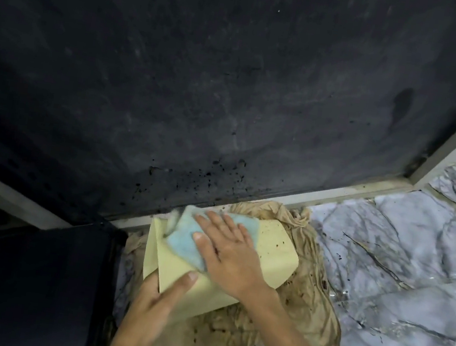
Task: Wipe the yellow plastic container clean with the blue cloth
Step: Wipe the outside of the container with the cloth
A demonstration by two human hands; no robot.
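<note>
The yellow plastic container (pixel 274 248) lies on its side near the bottom centre, dotted with dark specks at its right end. My right hand (pixel 228 253) lies flat on its upper face, fingers spread, pressing the blue cloth (pixel 185 238) against it. The cloth bunches up past my fingertips at the container's far left corner. My left hand (pixel 158 292) grips the container's near left end, thumb laid along the top face.
A dirty beige rag (pixel 302 303) is spread under the container on the grey marbled floor (pixel 402 256). A dark stained wall (pixel 204 81) with a pale baseboard rises behind. A black cabinet (pixel 30 277) stands at the left.
</note>
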